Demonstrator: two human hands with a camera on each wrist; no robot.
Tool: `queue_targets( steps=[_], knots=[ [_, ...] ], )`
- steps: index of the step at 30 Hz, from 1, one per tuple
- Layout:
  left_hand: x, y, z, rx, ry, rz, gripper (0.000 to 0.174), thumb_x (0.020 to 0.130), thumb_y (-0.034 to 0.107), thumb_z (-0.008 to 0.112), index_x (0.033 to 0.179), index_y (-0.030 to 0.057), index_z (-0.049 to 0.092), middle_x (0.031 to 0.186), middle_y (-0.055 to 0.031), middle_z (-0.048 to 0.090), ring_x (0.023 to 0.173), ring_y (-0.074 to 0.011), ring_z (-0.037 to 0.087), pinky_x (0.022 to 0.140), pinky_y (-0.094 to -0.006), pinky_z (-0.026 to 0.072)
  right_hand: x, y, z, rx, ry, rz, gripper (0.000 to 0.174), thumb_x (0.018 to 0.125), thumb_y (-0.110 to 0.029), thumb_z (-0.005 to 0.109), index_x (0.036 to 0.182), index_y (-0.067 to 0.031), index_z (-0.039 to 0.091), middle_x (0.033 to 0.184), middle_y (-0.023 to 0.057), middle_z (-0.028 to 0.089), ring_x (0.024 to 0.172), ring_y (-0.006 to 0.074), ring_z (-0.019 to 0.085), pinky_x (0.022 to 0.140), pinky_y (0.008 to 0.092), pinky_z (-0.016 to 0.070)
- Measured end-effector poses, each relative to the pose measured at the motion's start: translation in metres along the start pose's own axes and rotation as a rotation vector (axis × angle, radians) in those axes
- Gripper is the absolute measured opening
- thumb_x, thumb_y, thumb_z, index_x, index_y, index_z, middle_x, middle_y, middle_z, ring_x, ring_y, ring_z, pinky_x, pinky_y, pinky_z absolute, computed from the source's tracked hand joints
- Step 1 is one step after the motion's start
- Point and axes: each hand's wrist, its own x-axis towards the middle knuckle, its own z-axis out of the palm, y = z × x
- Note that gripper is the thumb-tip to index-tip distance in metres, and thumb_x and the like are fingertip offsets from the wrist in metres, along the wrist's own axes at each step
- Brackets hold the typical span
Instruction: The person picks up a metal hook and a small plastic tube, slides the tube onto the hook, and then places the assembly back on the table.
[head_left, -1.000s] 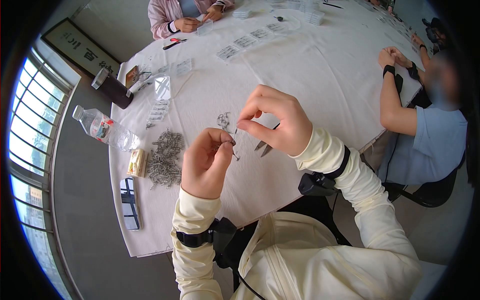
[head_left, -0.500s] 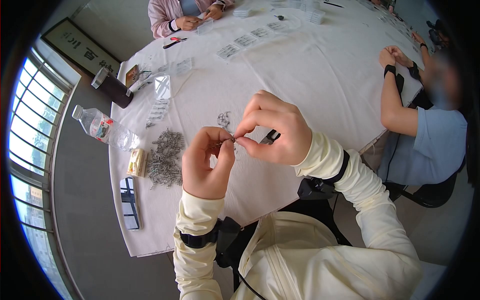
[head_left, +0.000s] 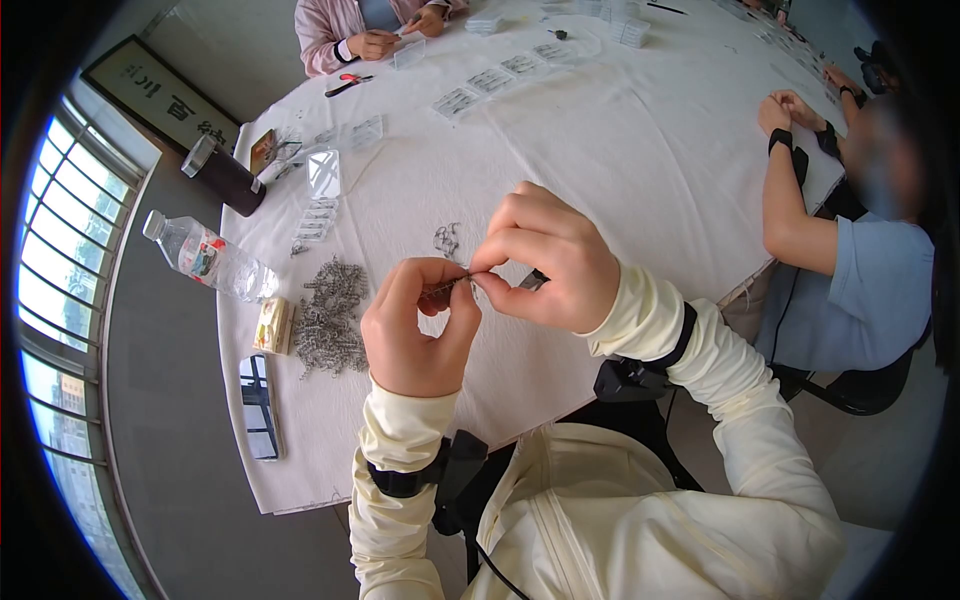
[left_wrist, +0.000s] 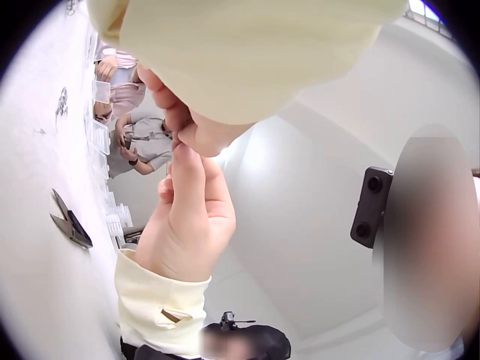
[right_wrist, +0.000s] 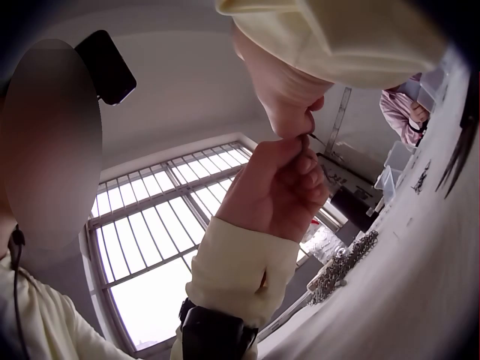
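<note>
Over the table, my left hand (head_left: 415,330) curls its fingers round a thin dark metal wire piece (head_left: 440,289) and pinches it with the thumb. My right hand (head_left: 552,262) meets it tip to tip, thumb and forefinger pinching the end of the piece. Most of the piece is hidden by the fingers, so its exact kind cannot be told. Below the right hand lie dark thread snips (left_wrist: 71,223), largely covered in the head view. A few loose metal wire pieces (head_left: 447,238) lie just beyond the fingertips.
A heap of small metal pieces (head_left: 332,318) lies left, beside a yellow pack (head_left: 274,326), phone (head_left: 260,408), water bottle (head_left: 210,258) and dark flask (head_left: 226,178). Clear plastic boxes (head_left: 490,81) and red-handled pliers (head_left: 349,86) lie farther back. Other people sit around the table.
My right hand has come down and left so its fingertips meet the left hand's; a second ago they were apart. Since half a second ago, both hands have barely shifted.
</note>
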Motion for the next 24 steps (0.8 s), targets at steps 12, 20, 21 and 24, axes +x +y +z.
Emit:
queue_targets(
  steps=[12,20,21,24],
  knots=[
    [0.001,0.004,0.0,-0.024,-0.002,0.008,0.009,0.084,0.001,0.069,0.092,-0.001,0.066,0.08,-0.0076,0.068,0.066,-0.0131,0.059,0.064,-0.0259,0.0492,-0.001,-0.002,0.003,-0.056,-0.001,0.035,0.02,0.066,0.0,0.071,0.079,-0.0087,0.059,0.084,0.0025,0.055,0.08,0.0224,0.053,0.074,0.0345,0.0456],
    [0.001,0.002,-0.006,-0.151,-0.12,-0.121,0.012,0.093,0.001,0.06,0.102,-0.0068,0.062,0.091,-0.0034,0.064,0.081,-0.0068,0.054,0.074,-0.0218,0.0455,0.002,-0.002,-0.002,0.18,0.006,0.211,0.015,0.069,0.003,0.064,0.079,-0.0063,0.058,0.082,0.0038,0.056,0.075,0.017,0.055,0.069,0.0305,0.0457],
    [0.001,0.003,-0.007,-0.152,-0.119,-0.121,0.012,0.093,0.001,0.06,0.102,-0.0068,0.062,0.091,-0.0034,0.064,0.081,-0.0068,0.054,0.074,-0.0218,0.0455,0.002,-0.003,-0.004,0.18,0.005,0.211,0.015,0.069,0.003,0.064,0.079,-0.0063,0.058,0.082,0.0038,0.056,0.075,0.017,0.055,0.069,0.0305,0.0457],
    [0.001,0.005,-0.009,-0.234,-0.126,-0.196,0.011,0.094,0.001,0.058,0.102,-0.0066,0.061,0.09,-0.0026,0.062,0.081,-0.0064,0.053,0.074,-0.0211,0.0439,0.003,-0.002,-0.007,0.24,-0.016,0.287,0.01,0.074,-0.001,0.064,0.079,-0.0061,0.057,0.082,0.003,0.056,0.074,0.0141,0.054,0.068,0.0291,0.0435]
  ],
)
